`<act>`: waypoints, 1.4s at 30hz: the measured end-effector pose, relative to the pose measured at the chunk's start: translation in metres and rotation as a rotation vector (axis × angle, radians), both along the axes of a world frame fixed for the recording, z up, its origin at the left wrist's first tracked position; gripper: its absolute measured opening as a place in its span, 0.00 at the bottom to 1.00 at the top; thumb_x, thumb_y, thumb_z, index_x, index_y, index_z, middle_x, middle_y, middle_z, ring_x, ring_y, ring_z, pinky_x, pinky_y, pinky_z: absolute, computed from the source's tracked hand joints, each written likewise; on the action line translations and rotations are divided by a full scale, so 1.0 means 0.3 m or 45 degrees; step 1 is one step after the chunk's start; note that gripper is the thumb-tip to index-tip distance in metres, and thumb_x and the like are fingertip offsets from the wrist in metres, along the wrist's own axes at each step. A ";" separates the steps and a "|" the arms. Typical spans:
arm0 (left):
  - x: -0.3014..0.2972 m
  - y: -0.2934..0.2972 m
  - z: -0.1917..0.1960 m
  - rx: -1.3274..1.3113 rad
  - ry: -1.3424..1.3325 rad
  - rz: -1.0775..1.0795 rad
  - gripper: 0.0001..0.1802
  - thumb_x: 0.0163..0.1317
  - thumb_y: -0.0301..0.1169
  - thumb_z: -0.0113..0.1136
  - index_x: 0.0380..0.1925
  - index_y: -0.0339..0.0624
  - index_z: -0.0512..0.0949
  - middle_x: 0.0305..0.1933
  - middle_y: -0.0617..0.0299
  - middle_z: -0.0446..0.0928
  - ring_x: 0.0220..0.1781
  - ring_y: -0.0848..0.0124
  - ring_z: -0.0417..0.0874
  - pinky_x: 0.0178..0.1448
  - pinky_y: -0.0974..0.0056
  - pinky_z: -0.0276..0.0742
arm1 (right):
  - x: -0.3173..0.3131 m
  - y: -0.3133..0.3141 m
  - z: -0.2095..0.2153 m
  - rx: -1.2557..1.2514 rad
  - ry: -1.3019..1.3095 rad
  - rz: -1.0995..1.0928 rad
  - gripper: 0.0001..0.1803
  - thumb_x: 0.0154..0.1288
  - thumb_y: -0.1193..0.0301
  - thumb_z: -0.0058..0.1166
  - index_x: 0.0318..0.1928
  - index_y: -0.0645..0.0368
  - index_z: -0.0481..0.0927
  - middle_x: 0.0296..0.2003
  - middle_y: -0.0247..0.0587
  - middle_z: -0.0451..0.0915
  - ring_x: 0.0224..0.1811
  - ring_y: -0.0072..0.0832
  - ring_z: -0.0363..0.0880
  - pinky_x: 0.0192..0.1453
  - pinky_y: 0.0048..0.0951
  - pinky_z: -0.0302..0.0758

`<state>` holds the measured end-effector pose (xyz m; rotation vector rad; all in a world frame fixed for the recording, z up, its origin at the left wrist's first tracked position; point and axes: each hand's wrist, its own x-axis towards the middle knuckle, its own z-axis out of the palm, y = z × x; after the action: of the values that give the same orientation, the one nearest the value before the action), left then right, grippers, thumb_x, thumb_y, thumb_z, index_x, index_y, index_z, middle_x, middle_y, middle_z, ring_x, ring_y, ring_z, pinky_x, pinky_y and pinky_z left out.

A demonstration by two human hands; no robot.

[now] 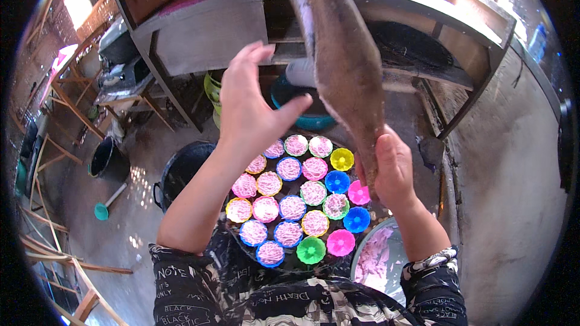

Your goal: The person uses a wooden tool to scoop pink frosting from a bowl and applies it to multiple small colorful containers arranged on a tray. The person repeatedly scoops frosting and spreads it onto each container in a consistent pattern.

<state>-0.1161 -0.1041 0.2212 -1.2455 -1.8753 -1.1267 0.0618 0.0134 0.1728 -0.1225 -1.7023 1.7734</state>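
Down on the wet concrete floor (151, 217) sits a round tray (290, 262) packed with small coloured cups (292, 207), most filled with pink noodles and a few bare. Right hand (391, 169) is clenched around the lower end of a long brown cloth (341, 54), held up above the tray; left hand (251, 108) hovers beside it, fingers spread and loose.

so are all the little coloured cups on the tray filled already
No: several cups near the right hand sit empty, showing bare yellow, blue, pink and green insides, while the others hold pink-white filling.
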 end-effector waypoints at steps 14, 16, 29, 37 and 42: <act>0.195 -0.358 0.116 -0.284 0.509 -0.277 0.06 0.49 0.32 0.55 0.21 0.44 0.72 0.23 0.57 0.75 0.28 0.60 0.79 0.34 0.58 0.74 | 0.022 -0.521 0.453 1.805 0.270 -0.994 0.28 0.55 0.62 0.54 0.52 0.69 0.66 0.38 0.51 0.71 0.40 0.44 0.71 0.44 0.37 0.68; 0.187 -0.414 0.126 -0.437 0.432 -0.445 0.06 0.47 0.32 0.56 0.25 0.43 0.74 0.25 0.54 0.77 0.31 0.59 0.81 0.36 0.59 0.76 | 0.024 -0.630 0.475 2.147 0.363 -1.043 0.23 0.52 0.71 0.55 0.49 0.67 0.69 0.32 0.46 0.71 0.34 0.40 0.71 0.41 0.32 0.68; 0.144 -0.630 -0.013 -0.376 0.532 -0.818 0.09 0.46 0.36 0.60 0.22 0.44 0.74 0.21 0.58 0.76 0.25 0.61 0.81 0.30 0.58 0.75 | 0.423 -0.745 0.416 0.820 -0.322 -0.709 0.33 0.42 0.75 0.57 0.53 0.60 0.61 0.22 0.31 0.68 0.24 0.17 0.67 0.28 0.16 0.63; 0.110 -0.423 -0.187 -0.309 -0.089 -1.734 0.21 0.40 0.23 0.70 0.38 0.43 0.76 0.50 0.56 0.76 0.47 0.68 0.79 0.62 0.54 0.64 | 0.578 -0.536 0.300 0.711 1.231 -1.188 0.14 0.59 0.73 0.49 0.46 0.57 0.64 0.23 0.34 0.64 0.31 0.24 0.61 0.42 0.29 0.62; 0.302 -0.275 -0.183 0.439 -1.080 -2.428 0.22 0.50 0.36 0.63 0.47 0.50 0.71 0.61 0.52 0.61 0.65 0.55 0.60 0.66 0.42 0.57 | 0.449 -0.481 0.054 0.739 1.029 -0.807 0.18 0.64 0.69 0.48 0.52 0.52 0.59 0.37 0.38 0.72 0.40 0.29 0.69 0.48 0.36 0.66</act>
<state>-0.0255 -0.1865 0.1662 -2.4867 -0.1040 -2.9867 0.1964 -0.1309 0.1890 0.2549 -1.2862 0.6673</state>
